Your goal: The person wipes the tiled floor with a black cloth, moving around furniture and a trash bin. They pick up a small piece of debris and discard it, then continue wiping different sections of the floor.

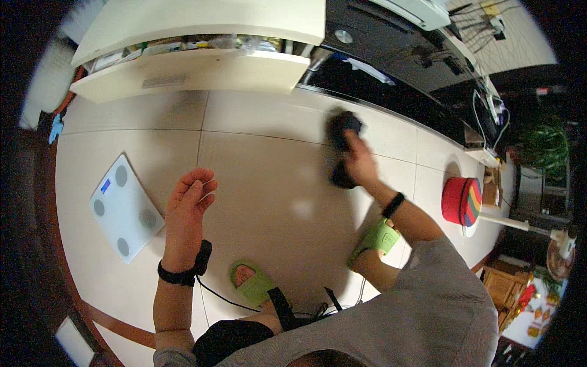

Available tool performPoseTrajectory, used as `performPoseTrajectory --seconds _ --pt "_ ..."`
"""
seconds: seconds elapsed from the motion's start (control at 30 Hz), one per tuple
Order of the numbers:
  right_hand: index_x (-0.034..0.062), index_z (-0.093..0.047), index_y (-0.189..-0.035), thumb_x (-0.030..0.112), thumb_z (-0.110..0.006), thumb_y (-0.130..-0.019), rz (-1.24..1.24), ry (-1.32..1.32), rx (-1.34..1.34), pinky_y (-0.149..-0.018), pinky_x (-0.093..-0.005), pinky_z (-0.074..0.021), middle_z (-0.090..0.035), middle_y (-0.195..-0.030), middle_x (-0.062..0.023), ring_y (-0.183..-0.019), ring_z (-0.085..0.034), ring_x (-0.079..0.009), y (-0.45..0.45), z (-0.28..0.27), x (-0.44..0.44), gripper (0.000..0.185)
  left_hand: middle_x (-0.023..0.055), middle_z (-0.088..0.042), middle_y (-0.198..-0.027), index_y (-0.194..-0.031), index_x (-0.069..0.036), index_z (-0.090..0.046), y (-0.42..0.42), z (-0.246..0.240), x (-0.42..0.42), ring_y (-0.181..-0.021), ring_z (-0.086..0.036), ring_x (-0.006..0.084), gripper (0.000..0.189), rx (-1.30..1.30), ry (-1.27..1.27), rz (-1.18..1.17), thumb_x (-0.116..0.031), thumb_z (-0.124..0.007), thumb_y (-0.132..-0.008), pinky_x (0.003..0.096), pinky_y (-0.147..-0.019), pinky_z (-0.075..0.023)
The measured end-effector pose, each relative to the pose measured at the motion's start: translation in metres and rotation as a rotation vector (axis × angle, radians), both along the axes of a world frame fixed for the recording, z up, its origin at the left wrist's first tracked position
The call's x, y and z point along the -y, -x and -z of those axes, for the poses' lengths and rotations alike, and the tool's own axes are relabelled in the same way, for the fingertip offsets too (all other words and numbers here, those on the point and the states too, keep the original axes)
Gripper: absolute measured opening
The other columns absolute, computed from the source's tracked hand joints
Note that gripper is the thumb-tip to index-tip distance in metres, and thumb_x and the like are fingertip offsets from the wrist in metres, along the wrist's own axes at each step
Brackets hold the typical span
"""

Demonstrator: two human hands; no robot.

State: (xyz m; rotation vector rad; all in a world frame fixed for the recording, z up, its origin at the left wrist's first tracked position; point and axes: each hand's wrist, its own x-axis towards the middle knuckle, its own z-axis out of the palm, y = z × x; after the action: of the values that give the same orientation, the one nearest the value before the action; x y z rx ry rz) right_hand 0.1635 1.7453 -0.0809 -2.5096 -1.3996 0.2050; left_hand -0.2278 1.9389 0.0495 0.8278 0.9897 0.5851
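My right hand (362,160) grips a dark, blurred object (344,130) above the tiled floor, in front of the low dark cabinet; blur hides what kind of thing it is. To the left, my left hand (191,197) is raised over the floor with its fingers loosely curled and nothing seen in it. A black strap with a small black box (203,258) sits on the left wrist, and a cable runs from it. A glass bathroom scale (130,208) lies on the floor left of my left hand.
A cream drawer (192,75) stands partly pulled out, with packets inside. Beside it is the black cabinet (412,98). A red round stool (454,201) with a striped top and a white fan pole (509,223) are at the right. Green slippers (257,286) are on my feet.
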Motion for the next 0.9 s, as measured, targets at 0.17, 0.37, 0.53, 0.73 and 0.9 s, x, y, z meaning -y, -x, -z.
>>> performPoseTrajectory --seconds 0.17,0.37,0.53,0.73,0.9 --pt "0.0290 -0.041 -0.146 0.015 -0.065 -0.083 -0.539 0.317 -0.176 -0.090 -0.0490 -0.0519 -0.035 -0.152 -0.0180 -0.113 -0.057 -0.0369 0.170 -0.020 -0.084 0.069 0.0031 -0.064 -0.119 -0.122 -0.010 -0.060 -0.019 0.002 -0.004 -0.104 -0.061 0.0115 0.024 0.089 0.007 0.053 -0.018 -0.054 -0.100 0.0261 -0.087 -0.0483" --pt "0.0347 -0.034 -0.149 0.018 -0.063 -0.088 -0.643 0.479 -0.070 -0.093 -0.0499 -0.0481 -0.018 -0.161 -0.0105 -0.133 -0.041 -0.0371 0.205 -0.011 -0.113 0.069 0.0030 -0.064 -0.120 -0.123 -0.010 -0.059 -0.005 0.002 0.001 -0.105 -0.060 0.0116 0.024 0.107 0.022 0.029 -0.018 -0.053 -0.101 0.0268 -0.088 -0.0474" --pt "0.0309 -0.044 -0.144 0.007 -0.057 -0.086 -0.379 0.329 0.023 -0.086 -0.0467 -0.0543 -0.032 -0.155 -0.0100 -0.120 -0.051 -0.0388 0.130 0.005 -0.066 0.064 0.0022 -0.064 -0.120 -0.123 -0.010 -0.059 0.003 -0.001 -0.002 -0.106 -0.059 0.0113 0.024 0.069 0.025 0.025 -0.019 -0.053 -0.101 0.0268 -0.090 -0.0462" --pt "0.0350 -0.037 -0.148 0.005 -0.052 -0.086 0.130 0.344 0.093 -0.088 -0.0481 -0.0540 -0.035 -0.154 -0.0084 -0.109 -0.055 -0.0431 0.029 0.025 0.019 0.070 0.0014 -0.064 -0.119 -0.123 -0.011 -0.059 -0.004 0.000 -0.013 -0.104 -0.060 0.0104 0.024 0.144 0.015 -0.047 -0.019 -0.054 -0.101 0.0264 -0.089 -0.0463" --pt "0.0260 -0.048 -0.144 0.006 -0.052 -0.087 -0.055 0.636 -0.182 -0.091 -0.0400 -0.0515 -0.061 -0.128 -0.0171 -0.103 -0.063 -0.0345 -0.107 -0.006 0.063 0.060 0.0008 -0.065 -0.118 -0.122 -0.011 -0.060 -0.009 -0.004 -0.011 -0.104 -0.060 0.0096 0.024 0.210 -0.003 -0.073 -0.019 -0.054 -0.101 0.0262 -0.089 -0.0465"
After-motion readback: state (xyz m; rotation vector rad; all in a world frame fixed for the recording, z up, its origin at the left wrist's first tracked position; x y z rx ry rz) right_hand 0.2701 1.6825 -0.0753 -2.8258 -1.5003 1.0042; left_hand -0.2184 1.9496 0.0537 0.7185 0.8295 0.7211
